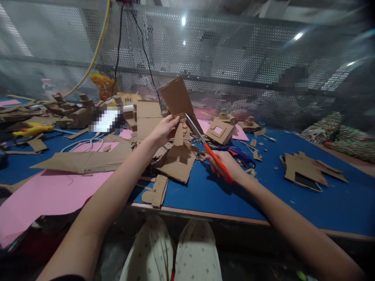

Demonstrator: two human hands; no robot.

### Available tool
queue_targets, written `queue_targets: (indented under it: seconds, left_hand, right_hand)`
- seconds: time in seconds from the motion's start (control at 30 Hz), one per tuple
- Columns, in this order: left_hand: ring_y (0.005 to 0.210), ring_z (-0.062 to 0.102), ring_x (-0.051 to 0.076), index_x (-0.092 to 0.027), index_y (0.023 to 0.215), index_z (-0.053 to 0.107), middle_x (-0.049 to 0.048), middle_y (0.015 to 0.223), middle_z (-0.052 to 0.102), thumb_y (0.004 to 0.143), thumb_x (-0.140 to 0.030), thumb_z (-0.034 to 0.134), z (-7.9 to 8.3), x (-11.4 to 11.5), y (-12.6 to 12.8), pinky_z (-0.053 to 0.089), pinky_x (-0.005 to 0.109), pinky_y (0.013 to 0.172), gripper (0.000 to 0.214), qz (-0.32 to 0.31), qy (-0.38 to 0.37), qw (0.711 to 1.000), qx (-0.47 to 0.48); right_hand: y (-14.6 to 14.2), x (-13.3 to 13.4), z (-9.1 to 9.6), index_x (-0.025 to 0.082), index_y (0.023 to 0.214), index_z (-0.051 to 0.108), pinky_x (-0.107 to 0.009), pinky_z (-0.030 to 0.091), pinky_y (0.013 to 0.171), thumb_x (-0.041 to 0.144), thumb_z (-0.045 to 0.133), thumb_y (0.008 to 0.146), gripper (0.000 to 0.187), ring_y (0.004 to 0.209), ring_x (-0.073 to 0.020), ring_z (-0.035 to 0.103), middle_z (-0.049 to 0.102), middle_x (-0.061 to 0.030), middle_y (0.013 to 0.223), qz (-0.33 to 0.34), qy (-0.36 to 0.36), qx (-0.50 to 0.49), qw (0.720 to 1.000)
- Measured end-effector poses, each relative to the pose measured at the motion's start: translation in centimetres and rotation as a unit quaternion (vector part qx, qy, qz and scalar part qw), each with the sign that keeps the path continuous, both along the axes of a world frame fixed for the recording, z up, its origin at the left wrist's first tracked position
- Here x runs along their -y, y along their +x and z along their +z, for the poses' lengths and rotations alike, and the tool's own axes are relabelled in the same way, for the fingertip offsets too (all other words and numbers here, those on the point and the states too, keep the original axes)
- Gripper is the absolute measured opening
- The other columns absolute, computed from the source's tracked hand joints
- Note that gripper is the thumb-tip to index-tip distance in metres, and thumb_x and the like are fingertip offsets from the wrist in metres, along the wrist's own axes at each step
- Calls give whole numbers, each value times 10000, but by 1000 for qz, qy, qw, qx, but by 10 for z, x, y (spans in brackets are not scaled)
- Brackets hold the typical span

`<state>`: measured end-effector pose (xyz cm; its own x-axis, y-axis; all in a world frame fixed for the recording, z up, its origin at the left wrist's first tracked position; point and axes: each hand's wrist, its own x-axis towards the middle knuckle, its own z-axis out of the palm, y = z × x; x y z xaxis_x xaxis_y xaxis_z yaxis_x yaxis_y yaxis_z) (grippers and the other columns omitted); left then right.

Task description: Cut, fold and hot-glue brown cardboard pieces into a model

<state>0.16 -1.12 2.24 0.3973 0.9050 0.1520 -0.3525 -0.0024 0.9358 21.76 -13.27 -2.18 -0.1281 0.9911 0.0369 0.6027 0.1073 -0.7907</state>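
My left hand [164,129] pinches a piece of brown cardboard [176,99] and holds it upright above the blue table [205,187]. My right hand [227,164] grips orange-handled scissors [206,146]. Their blades point up and left, and they meet the cardboard's lower right edge beside my left fingers. A narrow strip of the cardboard hangs down below my left hand.
Cardboard offcuts [177,162] lie under my hands. A pink sheet [47,191] covers the near left. A flat cardboard shape [307,169] lies at the right, and a cardboard square with a window [219,130] sits behind. Small cardboard models [73,111] and a yellow glue gun [31,128] crowd the left. A perforated metal wall stands behind.
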Motion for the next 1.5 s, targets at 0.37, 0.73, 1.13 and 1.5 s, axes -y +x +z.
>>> queue_targets:
  seconds: [0.37,0.73,1.13,1.5]
  left_hand:
    - [487,569,82,-177,828,559,4,687,658,818,-334,718,11,5,-4,442,220,524,224,124,85,988,22]
    - [537,590,91,-198,913,585,-20,632,628,797,-418,730,11,-7,-13,418,199,515,287,223,64,971,62]
    - [538,583,95,-154,994,687,6,676,624,871,-225,629,17,12,-8,442,203,537,153,137,115,984,10]
    - [488,549,91,-138,1067,704,12,620,619,843,-184,643,11,22,0,448,206,523,237,37,113,991,-62]
  right_hand:
    - [5,9,3,216,882,507,-240,380,467,804,320,838,618,501,-93,426,498,12,622,105,13,-5,994]
    - [12,3,1,197,944,483,-220,354,412,761,374,855,581,480,-60,415,615,-47,854,121,-7,0,993]
    - [20,-2,-6,198,931,488,-223,344,382,759,382,859,576,438,-53,432,614,-45,837,128,-28,-42,991]
    - [26,-6,-4,196,913,492,-223,366,399,752,400,859,566,443,-57,453,630,-34,825,135,-42,-51,989]
